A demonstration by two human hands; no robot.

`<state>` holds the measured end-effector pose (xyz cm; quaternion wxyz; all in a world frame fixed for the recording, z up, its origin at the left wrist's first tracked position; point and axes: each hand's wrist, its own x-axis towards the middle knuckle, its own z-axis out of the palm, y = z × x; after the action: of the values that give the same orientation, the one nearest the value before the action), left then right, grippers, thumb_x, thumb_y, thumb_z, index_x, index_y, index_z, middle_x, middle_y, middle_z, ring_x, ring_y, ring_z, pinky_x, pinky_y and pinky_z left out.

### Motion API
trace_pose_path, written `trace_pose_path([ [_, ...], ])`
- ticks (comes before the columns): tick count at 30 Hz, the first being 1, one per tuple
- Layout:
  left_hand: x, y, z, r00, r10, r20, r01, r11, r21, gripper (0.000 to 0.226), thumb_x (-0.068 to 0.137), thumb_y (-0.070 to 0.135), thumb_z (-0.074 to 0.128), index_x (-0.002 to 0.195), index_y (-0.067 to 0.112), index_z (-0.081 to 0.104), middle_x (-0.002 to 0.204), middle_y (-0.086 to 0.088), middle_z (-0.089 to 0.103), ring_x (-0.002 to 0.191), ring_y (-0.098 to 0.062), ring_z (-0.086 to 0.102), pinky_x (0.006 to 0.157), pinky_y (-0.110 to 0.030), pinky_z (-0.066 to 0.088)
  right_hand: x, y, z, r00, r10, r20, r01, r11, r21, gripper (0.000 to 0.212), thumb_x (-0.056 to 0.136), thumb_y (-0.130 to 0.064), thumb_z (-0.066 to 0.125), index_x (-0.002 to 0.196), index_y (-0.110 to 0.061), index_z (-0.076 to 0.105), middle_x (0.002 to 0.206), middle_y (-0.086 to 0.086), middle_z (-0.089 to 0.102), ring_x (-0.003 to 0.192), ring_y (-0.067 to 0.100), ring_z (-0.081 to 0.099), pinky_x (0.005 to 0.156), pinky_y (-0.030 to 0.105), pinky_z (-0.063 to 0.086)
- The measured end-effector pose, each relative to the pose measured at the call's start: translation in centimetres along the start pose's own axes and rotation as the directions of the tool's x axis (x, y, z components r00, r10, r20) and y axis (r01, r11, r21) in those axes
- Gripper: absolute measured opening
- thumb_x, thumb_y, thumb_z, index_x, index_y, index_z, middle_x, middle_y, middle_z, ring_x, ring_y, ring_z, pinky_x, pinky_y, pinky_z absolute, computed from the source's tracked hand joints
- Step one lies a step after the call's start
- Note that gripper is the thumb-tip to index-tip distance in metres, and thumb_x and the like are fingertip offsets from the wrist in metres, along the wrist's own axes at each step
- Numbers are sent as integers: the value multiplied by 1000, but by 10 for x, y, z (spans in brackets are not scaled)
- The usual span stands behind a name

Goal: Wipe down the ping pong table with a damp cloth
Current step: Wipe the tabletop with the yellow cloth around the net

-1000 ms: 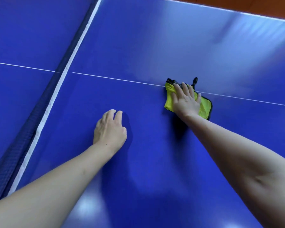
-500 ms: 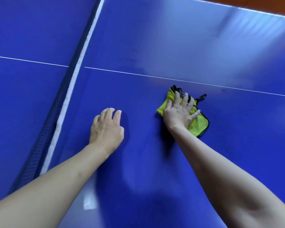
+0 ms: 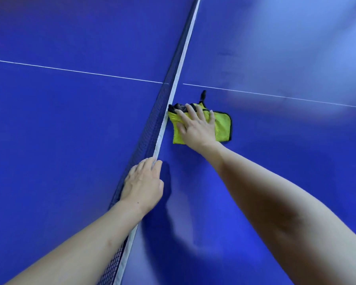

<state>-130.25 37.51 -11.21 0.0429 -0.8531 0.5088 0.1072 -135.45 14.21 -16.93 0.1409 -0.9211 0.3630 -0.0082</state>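
Change: Over the preceding second the right hand (image 3: 195, 128) had carried the cloth (image 3: 222, 128) from the white centre line (image 3: 275, 95) leftward across the table (image 3: 286, 182) until its left edge met the foot of the net (image 3: 152, 128); the left hand (image 3: 142, 182), formerly planted on the playing surface, had shifted onto the net's white top band (image 3: 185, 44).
Meaning for task: The stroke appeared to have reached its limit on this half; a return pass or a move to fresh surface would probably follow.
Right hand: Fingers spread and nearly straight, pressing flat on the cloth, not curled around it.
Left hand: Laid over the net top with fingers loosely extended; whether the fingertips hooked the band could not be told.
Cloth: Yellow, black-edged, lying flat on the near-right quarter of the table, just below the centre line and touching the net base; a black loop projected from its far corner.
Surroundings: A pale sheen covered the far right of the table.
Obstruction: The net barred direct passage to the other half, and the left forearm lay along it.
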Motion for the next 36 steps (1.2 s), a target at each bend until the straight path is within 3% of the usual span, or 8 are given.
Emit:
trace_pose_path([
  [7,1,64,-9,997,-50,58,48,998,42,52,92,19,46,144,17,43,143,2,46,134,-19,42,106,-35,36,-60,101,-20,912,-403,75,407,912,-55,56,105,-60,25,157,-43,38,169,-7,33,159,21,21,127,59,12],
  [10,9,123,-10,997,-48,66,47,999,9,53,93,18,42,146,17,40,147,3,43,136,-19,39,106,-35,36,-91,180,-39,906,-420,59,423,905,-52,53,108,-58,32,159,-44,35,170,-8,31,160,19,19,127,55,11],
  [17,21,285,-6,996,65,61,-61,996,-61,53,94,19,40,147,20,38,148,5,40,137,-16,36,106,-33,35,-177,363,-89,1000,-22,-8,22,999,-26,60,102,-65,23,160,-49,31,172,-14,25,160,12,15,128,56,11],
  [22,26,362,-11,984,177,25,-175,981,-78,52,94,19,39,146,20,38,146,4,39,133,-16,38,102,-32,37,-233,427,-100,935,347,-69,-346,938,27,64,99,-69,20,160,-53,25,173,-17,19,161,9,7,130,51,1],
  [27,20,359,-15,974,224,26,-222,973,-56,50,93,20,40,143,20,40,145,4,41,133,-17,38,102,-33,38,-257,381,-78,639,762,-107,-749,648,142,57,108,-55,25,163,-49,15,176,-10,6,162,17,-3,124,67,-4],
  [31,11,308,-13,985,167,31,-165,985,-55,51,94,21,42,144,19,41,146,2,42,134,-18,40,102,-34,38,-251,322,-65,482,872,-83,-849,488,202,58,111,-49,19,167,-41,8,177,-2,-2,162,28,-8,119,76,-5],
  [34,-2,254,-11,995,99,28,-98,994,-57,50,93,20,44,143,17,43,145,-1,44,133,-21,42,101,-35,39,-234,271,-54,450,889,-82,-864,457,210,58,111,-46,20,167,-37,10,177,3,-1,161,33,-8,117,79,-4],
  [36,-14,215,-10,998,51,37,-49,998,-42,51,94,21,44,144,18,41,148,-2,40,137,-20,38,104,-35,37,-218,226,-41,526,847,-83,-829,532,173,58,111,-45,19,167,-37,7,176,5,-2,161,35,-7,117,80,-4],
])
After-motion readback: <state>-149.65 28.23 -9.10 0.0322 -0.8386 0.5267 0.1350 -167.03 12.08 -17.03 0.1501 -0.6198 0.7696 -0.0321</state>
